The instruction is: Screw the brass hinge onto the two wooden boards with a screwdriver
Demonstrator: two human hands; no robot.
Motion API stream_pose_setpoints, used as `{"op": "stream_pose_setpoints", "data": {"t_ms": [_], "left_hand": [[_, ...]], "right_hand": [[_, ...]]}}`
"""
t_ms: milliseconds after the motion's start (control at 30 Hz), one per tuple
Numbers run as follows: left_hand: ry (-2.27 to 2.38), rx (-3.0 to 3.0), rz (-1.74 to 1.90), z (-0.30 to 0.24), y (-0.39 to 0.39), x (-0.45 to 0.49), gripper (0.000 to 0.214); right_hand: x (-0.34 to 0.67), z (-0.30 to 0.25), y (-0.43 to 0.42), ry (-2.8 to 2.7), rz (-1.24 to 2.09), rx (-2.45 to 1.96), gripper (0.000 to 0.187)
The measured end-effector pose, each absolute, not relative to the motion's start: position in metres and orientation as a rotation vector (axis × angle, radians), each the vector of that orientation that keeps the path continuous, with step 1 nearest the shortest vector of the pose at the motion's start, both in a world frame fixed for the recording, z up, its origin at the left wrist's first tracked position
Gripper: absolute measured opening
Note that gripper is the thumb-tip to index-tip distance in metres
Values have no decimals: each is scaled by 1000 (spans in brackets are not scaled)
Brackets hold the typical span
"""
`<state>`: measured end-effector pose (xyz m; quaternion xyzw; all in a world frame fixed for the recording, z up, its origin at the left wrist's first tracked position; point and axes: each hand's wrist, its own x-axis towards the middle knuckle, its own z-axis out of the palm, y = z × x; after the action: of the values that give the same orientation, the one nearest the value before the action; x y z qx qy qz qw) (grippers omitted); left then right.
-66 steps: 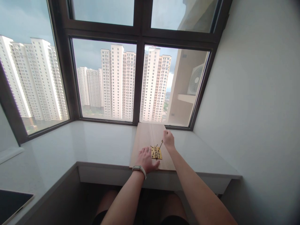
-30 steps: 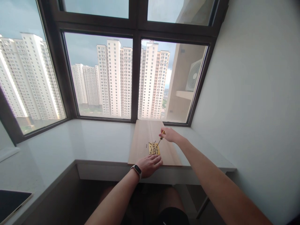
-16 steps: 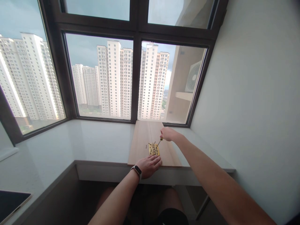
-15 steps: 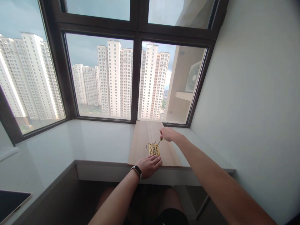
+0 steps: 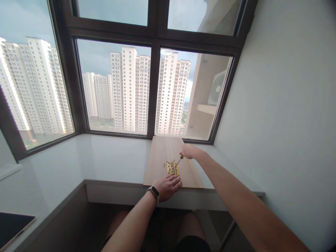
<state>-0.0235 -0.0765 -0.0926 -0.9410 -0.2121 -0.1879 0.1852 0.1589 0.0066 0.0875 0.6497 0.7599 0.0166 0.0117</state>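
Note:
Two light wooden boards [image 5: 161, 155] lie side by side on the white sill, running from the window to the front edge. A brass hinge [image 5: 172, 168] sits across their seam near the front. My right hand [image 5: 190, 152] is closed on a small screwdriver [image 5: 180, 159] whose tip slants down onto the hinge. My left hand [image 5: 168, 186], with a watch on the wrist, lies flat with fingers stretched out on the boards' near edge, just in front of the hinge.
The white sill [image 5: 105, 161] wraps round to the left under dark-framed windows [image 5: 154, 84]. A white wall [image 5: 283, 105] closes the right side. A dark tablet-like slab [image 5: 13, 227] lies at the lower left. My knees show under the sill.
My left hand slid from beside the hinge back to the boards' front edge. My right hand turned the screwdriver slightly; the view shifted a little.

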Motion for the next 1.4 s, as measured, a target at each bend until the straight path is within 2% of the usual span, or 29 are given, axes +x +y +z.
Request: {"op": "stream_pose_setpoints", "data": {"t_ms": [167, 267, 333, 500, 600, 967, 1067, 1233, 1300, 1400], "left_hand": [[-602, -2654, -526, -93, -76, -24, 44], [-590, -2662, -526, -93, -76, -24, 43], [-592, -2662, -529, -92, -76, -24, 43], [-595, -2659, -532, -93, -75, -23, 45], [-594, -2663, -535, -93, -75, -23, 44], [-597, -2696, -535, -92, -75, -24, 45], [-608, -2695, -538, -93, -75, -24, 44], [-612, -2693, -540, -91, -76, -23, 43], [-611, -2696, -540, -91, -76, -23, 43], [-611, -2707, -537, -91, -76, -23, 43]], "right_hand": [[163, 90, 5, 2447, 23, 1892, 12], [166, 88, 6, 2542, 3, 1845, 11], [167, 86, 8, 2580, -10, 1843, 14], [160, 85, 11, 2446, 36, 1932, 40], [153, 86, 11, 2398, 23, 1947, 43], [164, 89, 4, 2570, 38, 1811, 9], [166, 87, 5, 2656, 24, 1791, 17], [161, 83, 6, 2493, 19, 1965, 45], [159, 84, 7, 2431, 31, 1969, 46], [158, 86, 10, 2407, 23, 1936, 37]]}}
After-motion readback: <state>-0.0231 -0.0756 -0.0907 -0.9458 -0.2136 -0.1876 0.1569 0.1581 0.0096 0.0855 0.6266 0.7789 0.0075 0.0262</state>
